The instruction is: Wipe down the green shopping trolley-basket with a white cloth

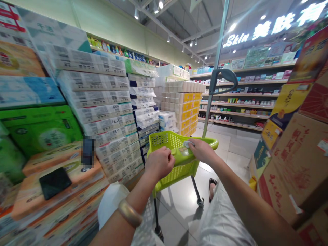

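A lime-green shopping cart with a perforated plastic basket stands right in front of me. My left hand is closed around the left end of its handle. On the right part of that handle lies my right hand, its fingers closed on a small white wipe pressed against the bar. The wipe looks crumpled, and the fingers partly cover it. A pale label shows on the handle between both hands. A grey pole with a grey grip rises behind the cart's right side.
Stacked white paper packs line the left side. Nearer, a dark flat device lies on orange packs. Cardboard cartons are piled on the right. Stocked shelves stand at the back, beyond the tiled floor.
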`<state>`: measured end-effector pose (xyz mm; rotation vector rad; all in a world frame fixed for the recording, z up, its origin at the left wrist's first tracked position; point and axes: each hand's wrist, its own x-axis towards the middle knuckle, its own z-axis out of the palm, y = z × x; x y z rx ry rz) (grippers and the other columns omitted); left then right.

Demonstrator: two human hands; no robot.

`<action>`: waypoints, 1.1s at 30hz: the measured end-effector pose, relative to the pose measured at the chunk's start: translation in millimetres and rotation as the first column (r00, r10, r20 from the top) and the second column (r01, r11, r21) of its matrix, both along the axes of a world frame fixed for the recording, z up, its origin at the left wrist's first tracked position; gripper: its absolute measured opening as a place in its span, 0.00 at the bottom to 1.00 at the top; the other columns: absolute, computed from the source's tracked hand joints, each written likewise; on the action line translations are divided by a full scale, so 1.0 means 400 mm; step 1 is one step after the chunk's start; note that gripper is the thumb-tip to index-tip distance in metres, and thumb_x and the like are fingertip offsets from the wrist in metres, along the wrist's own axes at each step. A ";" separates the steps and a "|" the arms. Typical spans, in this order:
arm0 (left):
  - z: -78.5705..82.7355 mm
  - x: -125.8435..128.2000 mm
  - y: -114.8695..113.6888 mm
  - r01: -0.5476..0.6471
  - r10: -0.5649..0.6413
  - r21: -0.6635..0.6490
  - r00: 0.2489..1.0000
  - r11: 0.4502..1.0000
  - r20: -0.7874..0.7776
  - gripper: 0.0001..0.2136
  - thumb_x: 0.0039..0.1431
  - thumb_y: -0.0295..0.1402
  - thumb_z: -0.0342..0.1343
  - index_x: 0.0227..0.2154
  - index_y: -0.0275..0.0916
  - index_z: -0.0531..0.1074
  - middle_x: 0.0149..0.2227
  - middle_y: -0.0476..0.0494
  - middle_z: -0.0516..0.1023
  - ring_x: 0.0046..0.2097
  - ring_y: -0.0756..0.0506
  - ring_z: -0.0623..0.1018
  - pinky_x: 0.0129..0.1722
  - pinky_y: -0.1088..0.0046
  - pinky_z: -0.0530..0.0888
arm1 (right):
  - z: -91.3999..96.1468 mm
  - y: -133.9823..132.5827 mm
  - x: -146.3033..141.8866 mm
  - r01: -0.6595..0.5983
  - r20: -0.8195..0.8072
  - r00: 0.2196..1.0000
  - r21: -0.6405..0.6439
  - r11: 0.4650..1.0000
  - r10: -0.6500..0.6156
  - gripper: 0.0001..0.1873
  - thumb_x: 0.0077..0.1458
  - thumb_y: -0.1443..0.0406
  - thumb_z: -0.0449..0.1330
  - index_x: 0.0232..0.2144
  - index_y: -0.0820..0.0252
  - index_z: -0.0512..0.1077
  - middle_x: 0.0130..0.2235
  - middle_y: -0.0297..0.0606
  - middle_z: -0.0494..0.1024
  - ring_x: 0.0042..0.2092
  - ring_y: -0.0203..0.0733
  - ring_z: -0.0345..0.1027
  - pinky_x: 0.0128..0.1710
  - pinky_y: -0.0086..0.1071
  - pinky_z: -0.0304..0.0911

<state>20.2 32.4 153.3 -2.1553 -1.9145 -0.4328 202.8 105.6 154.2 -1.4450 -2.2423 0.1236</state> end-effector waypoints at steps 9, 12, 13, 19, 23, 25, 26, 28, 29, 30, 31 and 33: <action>-0.003 -0.003 -0.001 0.002 -0.002 0.025 1.000 1.000 -0.008 0.12 0.62 0.36 0.44 0.30 0.41 0.72 0.34 0.46 0.75 0.35 0.46 0.75 0.30 0.70 0.65 | -0.037 -0.091 -0.077 -0.330 -0.052 0.935 0.235 0.914 0.351 0.13 0.63 0.64 0.49 0.43 0.53 0.73 0.47 0.37 0.77 0.50 0.40 0.67 0.53 0.34 0.55; -0.004 -0.005 -0.001 0.004 -0.004 0.027 1.000 1.000 -0.015 0.12 0.61 0.35 0.44 0.29 0.41 0.72 0.34 0.46 0.74 0.34 0.46 0.75 0.30 0.70 0.65 | -0.049 -0.055 -0.032 -0.203 -0.103 0.968 0.215 0.955 0.229 0.14 0.64 0.62 0.49 0.45 0.55 0.73 0.47 0.37 0.77 0.49 0.42 0.68 0.52 0.35 0.57; -0.004 -0.005 -0.001 0.005 -0.004 0.027 1.000 1.000 -0.014 0.12 0.61 0.35 0.44 0.29 0.41 0.72 0.34 0.46 0.74 0.34 0.46 0.75 0.30 0.70 0.65 | -0.053 -0.039 -0.012 -0.141 -0.122 0.978 0.208 0.968 0.169 0.15 0.64 0.62 0.48 0.45 0.55 0.72 0.46 0.38 0.77 0.49 0.42 0.68 0.51 0.36 0.57; -0.003 0.000 -0.002 -0.001 0.001 0.022 1.000 1.000 -0.009 0.12 0.61 0.36 0.44 0.29 0.41 0.71 0.33 0.46 0.74 0.34 0.46 0.75 0.30 0.70 0.65 | -0.074 -0.025 0.010 0.008 -0.197 0.979 0.258 0.966 0.045 0.15 0.64 0.63 0.47 0.44 0.57 0.72 0.45 0.39 0.77 0.48 0.44 0.68 0.51 0.38 0.58; 0.000 0.000 -0.004 -0.004 0.004 0.026 1.000 1.000 -0.017 0.11 0.60 0.35 0.44 0.29 0.41 0.71 0.33 0.46 0.74 0.34 0.46 0.75 0.30 0.70 0.64 | -0.078 -0.085 -0.045 -0.177 -0.161 0.956 0.349 0.920 0.245 0.15 0.63 0.65 0.48 0.45 0.54 0.73 0.48 0.38 0.77 0.52 0.43 0.66 0.57 0.40 0.54; 0.001 -0.001 -0.004 -0.003 0.004 0.021 1.000 1.000 -0.021 0.11 0.60 0.35 0.44 0.29 0.41 0.71 0.33 0.46 0.74 0.34 0.46 0.75 0.30 0.70 0.64 | -0.074 -0.095 -0.051 -0.246 -0.141 0.941 0.343 0.906 0.308 0.15 0.63 0.65 0.48 0.46 0.53 0.72 0.50 0.38 0.76 0.53 0.42 0.66 0.57 0.39 0.54; 0.002 -0.002 -0.004 -0.002 0.002 0.020 1.000 1.000 -0.022 0.12 0.61 0.35 0.44 0.29 0.41 0.71 0.33 0.46 0.74 0.34 0.46 0.75 0.30 0.70 0.64 | -0.073 -0.091 -0.045 -0.255 -0.136 0.939 0.338 0.906 0.315 0.15 0.63 0.65 0.48 0.47 0.53 0.72 0.50 0.38 0.76 0.53 0.42 0.66 0.57 0.39 0.54; 0.002 -0.002 -0.004 0.003 -0.002 0.017 1.000 1.000 -0.024 0.12 0.61 0.35 0.44 0.29 0.40 0.71 0.33 0.46 0.74 0.34 0.46 0.75 0.29 0.69 0.64 | -0.070 -0.067 -0.018 -0.221 -0.141 0.950 0.323 0.920 0.278 0.16 0.63 0.65 0.49 0.48 0.54 0.72 0.50 0.38 0.76 0.52 0.42 0.67 0.56 0.38 0.56; 0.003 -0.002 -0.004 0.004 -0.004 0.016 1.000 1.000 -0.023 0.12 0.61 0.35 0.44 0.28 0.40 0.71 0.33 0.46 0.74 0.34 0.46 0.75 0.29 0.69 0.64 | -0.069 -0.051 -0.002 -0.180 -0.151 0.960 0.309 0.934 0.235 0.16 0.63 0.65 0.48 0.48 0.54 0.72 0.49 0.38 0.77 0.51 0.42 0.68 0.55 0.38 0.57; 0.003 -0.001 -0.004 0.004 -0.004 0.014 1.000 1.000 -0.021 0.12 0.61 0.35 0.44 0.28 0.40 0.71 0.34 0.45 0.74 0.35 0.46 0.75 0.30 0.69 0.64 | -0.068 -0.035 0.013 -0.128 -0.163 0.970 0.288 0.949 0.180 0.16 0.63 0.64 0.48 0.48 0.55 0.72 0.49 0.38 0.77 0.50 0.43 0.68 0.54 0.38 0.59; 0.004 0.000 -0.004 0.001 -0.001 0.011 1.000 1.000 -0.016 0.12 0.61 0.35 0.44 0.28 0.40 0.71 0.34 0.45 0.74 0.35 0.46 0.75 0.30 0.69 0.64 | -0.067 -0.022 0.025 -0.073 -0.173 0.977 0.263 0.962 0.122 0.16 0.63 0.64 0.48 0.47 0.55 0.72 0.48 0.39 0.77 0.50 0.43 0.69 0.52 0.38 0.60; 0.004 0.002 -0.005 -0.004 0.005 0.003 1.000 1.000 -0.008 0.12 0.61 0.35 0.44 0.28 0.40 0.71 0.34 0.45 0.74 0.35 0.46 0.75 0.30 0.69 0.64 | -0.066 -0.010 0.032 0.004 -0.182 0.983 0.224 0.975 0.038 0.17 0.63 0.63 0.47 0.47 0.56 0.73 0.48 0.39 0.77 0.49 0.43 0.69 0.50 0.37 0.61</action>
